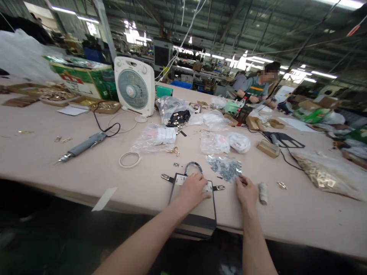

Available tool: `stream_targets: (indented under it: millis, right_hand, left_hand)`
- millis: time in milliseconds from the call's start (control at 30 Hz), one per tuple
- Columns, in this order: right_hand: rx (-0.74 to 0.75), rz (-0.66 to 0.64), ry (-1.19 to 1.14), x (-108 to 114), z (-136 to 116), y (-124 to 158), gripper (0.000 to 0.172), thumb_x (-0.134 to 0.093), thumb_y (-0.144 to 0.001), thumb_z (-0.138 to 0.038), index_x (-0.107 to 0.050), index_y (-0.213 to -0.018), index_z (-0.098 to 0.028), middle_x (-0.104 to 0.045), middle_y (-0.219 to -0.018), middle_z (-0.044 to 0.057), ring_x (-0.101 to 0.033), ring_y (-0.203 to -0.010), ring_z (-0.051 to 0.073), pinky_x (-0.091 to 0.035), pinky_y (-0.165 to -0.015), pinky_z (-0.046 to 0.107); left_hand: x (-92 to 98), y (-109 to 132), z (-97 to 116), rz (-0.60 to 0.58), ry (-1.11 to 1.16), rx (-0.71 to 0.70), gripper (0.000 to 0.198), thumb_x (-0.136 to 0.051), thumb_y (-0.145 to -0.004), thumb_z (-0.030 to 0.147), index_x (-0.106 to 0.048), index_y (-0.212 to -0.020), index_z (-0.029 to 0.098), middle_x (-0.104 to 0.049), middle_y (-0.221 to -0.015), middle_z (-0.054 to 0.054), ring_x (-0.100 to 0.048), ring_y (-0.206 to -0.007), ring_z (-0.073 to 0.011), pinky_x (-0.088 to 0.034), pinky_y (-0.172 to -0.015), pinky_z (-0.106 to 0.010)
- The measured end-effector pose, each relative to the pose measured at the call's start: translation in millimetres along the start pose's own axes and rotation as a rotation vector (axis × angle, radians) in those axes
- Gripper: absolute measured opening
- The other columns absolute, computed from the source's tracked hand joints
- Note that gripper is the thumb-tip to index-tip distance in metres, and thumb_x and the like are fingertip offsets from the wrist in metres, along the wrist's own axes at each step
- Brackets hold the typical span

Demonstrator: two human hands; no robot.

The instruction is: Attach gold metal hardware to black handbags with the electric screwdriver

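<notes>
– Where are you?
– At a long beige table (86, 168) in a factory hall, with a fan (134, 86) farther back.
– And the piece?
– A flat panel (205, 212) with a pale face, a dark edge, metal clasps at both sides and a dark loop on top. It lies at the near edge.
– Your hands?
– My left hand (195, 189) lies flat on its top, fingers spread. My right hand (246, 191) rests just beside it, fingertips at a pile of metal bits (225, 168). Whether it pinches one, I cannot tell.
</notes>
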State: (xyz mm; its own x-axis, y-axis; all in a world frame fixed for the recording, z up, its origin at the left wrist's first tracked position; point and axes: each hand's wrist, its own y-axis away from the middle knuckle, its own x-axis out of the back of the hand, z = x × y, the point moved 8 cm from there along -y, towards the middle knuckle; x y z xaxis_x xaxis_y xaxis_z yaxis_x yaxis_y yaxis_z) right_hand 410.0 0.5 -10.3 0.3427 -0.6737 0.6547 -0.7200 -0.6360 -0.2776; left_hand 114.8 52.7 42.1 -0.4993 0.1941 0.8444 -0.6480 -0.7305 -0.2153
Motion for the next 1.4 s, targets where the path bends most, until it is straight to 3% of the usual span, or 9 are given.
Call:
stream_targets:
  millis: [200, 367, 467, 567, 767, 900, 1000, 1233, 1400]
  right_hand:
    - [0.043, 0.102, -0.035, 4.8, -5.0, 7.9, 0.051, -0.059, -0.086, -0.060, -0.081, -0.105, -0.017, -0.076, -0.104, 0.013, -0.065, -0.080, 0.025, -0.049, -0.084, 0.040]
    - [0.008, 0.319, -0.188, 22.6, 1.5, 13.7, 0.048, -0.068, -0.083, -0.058, -0.081, -0.102, -0.016, -0.070, -0.110, 0.012, -0.060, -0.077, 0.020, -0.049, -0.083, 0.039]
    - [-0.069, 0.360, -0.358, 27.3, 9.9, 21.1, 0.047, -0.071, -0.084, -0.058, -0.079, -0.105, -0.016, -0.068, -0.090, 0.006, -0.056, -0.070, 0.018, -0.048, -0.072, 0.034]
    - [-0.092, 0.271, -0.600, 18.8, 9.9, 29.8, 0.042, -0.074, -0.084, -0.053, -0.073, -0.105, -0.017, -0.060, -0.074, -0.001, -0.052, -0.063, 0.015, -0.044, -0.063, 0.030]
    - [-0.161, 0.050, -1.009, -15.5, -12.9, 60.7, 0.034, -0.081, -0.083, -0.043, -0.066, -0.105, -0.023, -0.069, -0.092, 0.000, -0.066, -0.080, 0.014, -0.053, -0.075, 0.029]
    - [-0.162, -0.067, -1.004, -32.9, -38.5, 80.8, 0.038, -0.080, -0.084, -0.044, -0.069, -0.115, -0.024, -0.072, -0.096, 0.002, -0.068, -0.086, 0.015, -0.055, -0.080, 0.031]
    - [-0.185, -0.137, -0.997, -41.4, -51.1, 90.9, 0.039, -0.082, -0.082, -0.045, -0.073, -0.112, -0.023, -0.075, -0.099, 0.004, -0.069, -0.087, 0.017, -0.056, -0.079, 0.032]
    - [-0.217, -0.330, -0.971, -52.3, -63.1, 105.3, 0.037, -0.084, -0.079, -0.045, -0.073, -0.107, -0.022, -0.077, -0.100, 0.006, -0.072, -0.088, 0.020, -0.058, -0.082, 0.035]
    - [-0.206, -0.365, -0.867, -49.8, -68.8, 109.4, 0.041, -0.084, -0.078, -0.049, -0.074, -0.106, -0.021, -0.076, -0.090, 0.005, -0.071, -0.080, 0.020, -0.060, -0.078, 0.035]
  left_hand:
    - [-6.9, -10.2, -4.0, -0.011, 0.016, 0.070, 0.033, -0.087, -0.080, 0.044, -0.075, -0.101, 0.023, -0.068, -0.106, -0.005, -0.062, -0.106, -0.0266, -0.050, -0.092, -0.040]
    - [-2.3, -3.9, 1.6, 0.022, 0.011, 0.033, 0.025, -0.080, -0.087, 0.042, -0.071, -0.102, 0.025, -0.068, -0.109, -0.003, -0.061, -0.108, -0.0261, -0.046, -0.090, -0.041]
    - [2.1, 1.5, 2.9, 0.051, 0.024, -0.009, 0.022, -0.078, -0.090, 0.040, -0.067, -0.101, 0.025, -0.067, -0.109, -0.002, -0.060, -0.107, -0.0252, -0.044, -0.091, -0.041]
    - [5.5, 6.8, 1.4, 0.070, 0.047, -0.049, 0.022, -0.078, -0.089, 0.038, -0.065, -0.101, 0.025, -0.067, -0.109, 0.000, -0.058, -0.107, -0.0239, -0.043, -0.092, -0.040]
    - [6.7, 11.7, 0.2, 0.072, 0.037, -0.080, 0.021, -0.075, -0.092, 0.040, -0.064, -0.103, 0.025, -0.067, -0.110, -0.002, -0.057, -0.106, -0.0244, -0.042, -0.092, -0.040]
    - [5.5, 11.7, 1.0, 0.081, 0.024, -0.072, 0.022, -0.074, -0.093, 0.041, -0.064, -0.102, 0.024, -0.067, -0.108, -0.003, -0.058, -0.106, -0.0251, -0.042, -0.089, -0.040]
    - [5.0, 11.7, 1.5, 0.094, 0.028, -0.072, 0.020, -0.075, -0.092, 0.040, -0.065, -0.101, 0.024, -0.068, -0.106, -0.003, -0.058, -0.104, -0.0250, -0.041, -0.088, -0.040]
    - [3.0, 10.1, 0.9, 0.100, 0.007, -0.063, 0.018, -0.074, -0.093, 0.038, -0.064, -0.091, 0.023, -0.068, -0.101, -0.002, -0.058, -0.102, -0.0240, -0.041, -0.086, -0.040]
    - [3.1, 9.0, 1.2, 0.090, -0.026, -0.060, 0.017, -0.068, -0.097, 0.038, -0.064, -0.091, 0.023, -0.068, -0.102, -0.003, -0.058, -0.101, -0.0246, -0.040, -0.084, -0.041]
